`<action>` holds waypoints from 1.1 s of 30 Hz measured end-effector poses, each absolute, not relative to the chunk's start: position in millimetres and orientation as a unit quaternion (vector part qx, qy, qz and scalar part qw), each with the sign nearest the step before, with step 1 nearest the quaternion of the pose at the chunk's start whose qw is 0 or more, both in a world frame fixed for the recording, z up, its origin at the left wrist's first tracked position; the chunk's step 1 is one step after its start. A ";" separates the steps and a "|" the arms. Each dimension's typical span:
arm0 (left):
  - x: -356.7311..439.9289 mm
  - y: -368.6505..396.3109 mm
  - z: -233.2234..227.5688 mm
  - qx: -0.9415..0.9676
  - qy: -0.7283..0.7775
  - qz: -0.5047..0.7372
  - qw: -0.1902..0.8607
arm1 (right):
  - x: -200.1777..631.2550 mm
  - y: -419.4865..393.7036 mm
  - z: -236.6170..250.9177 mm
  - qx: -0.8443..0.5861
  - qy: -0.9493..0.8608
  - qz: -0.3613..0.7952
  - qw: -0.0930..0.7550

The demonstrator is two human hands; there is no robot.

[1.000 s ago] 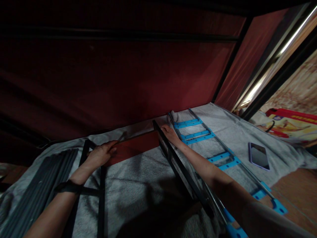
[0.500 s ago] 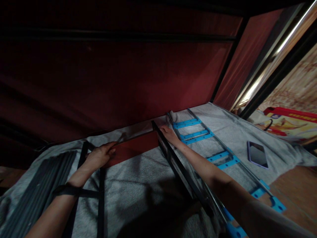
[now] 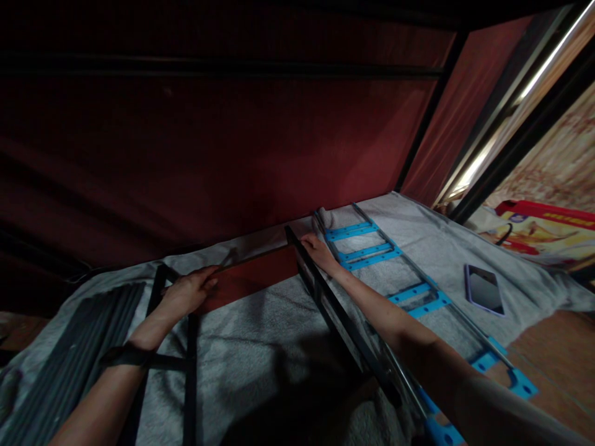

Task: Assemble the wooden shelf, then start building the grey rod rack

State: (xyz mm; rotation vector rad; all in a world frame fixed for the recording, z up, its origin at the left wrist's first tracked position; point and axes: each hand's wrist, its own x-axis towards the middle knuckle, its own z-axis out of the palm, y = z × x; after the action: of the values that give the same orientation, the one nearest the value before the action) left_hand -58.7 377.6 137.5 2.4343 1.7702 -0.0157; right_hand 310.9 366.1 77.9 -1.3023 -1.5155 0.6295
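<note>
We identify a smooth, matt board; right of the board, plastic crosspieces, shiny metal rails and a glossy phone screen; left of it, matt tubes; beneath it, fleecy cloth.

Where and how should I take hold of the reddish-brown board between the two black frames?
Probably by the middle of its long far edge, coming from above. The reddish-brown board is long and flat; the left hand covers its left end and a black frame bounds its right, leaving that stretch of edge bare.
</note>
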 end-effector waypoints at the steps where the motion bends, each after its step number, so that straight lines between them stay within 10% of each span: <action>1: -58.4 377.2 137.7 0.806 0.588 -0.005 0.067 | 311.0 366.6 78.2 -0.540 -0.628 0.262 0.495; 33: -58.3 377.2 136.2 0.804 0.592 -0.010 0.051 | 308.4 368.5 73.5 -0.555 -0.618 0.274 0.485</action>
State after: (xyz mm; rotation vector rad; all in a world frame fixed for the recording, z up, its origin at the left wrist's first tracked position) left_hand -58.3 377.2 136.2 2.4473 1.8035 -0.0319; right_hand 308.4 368.5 73.5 -1.3503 -1.5038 0.6673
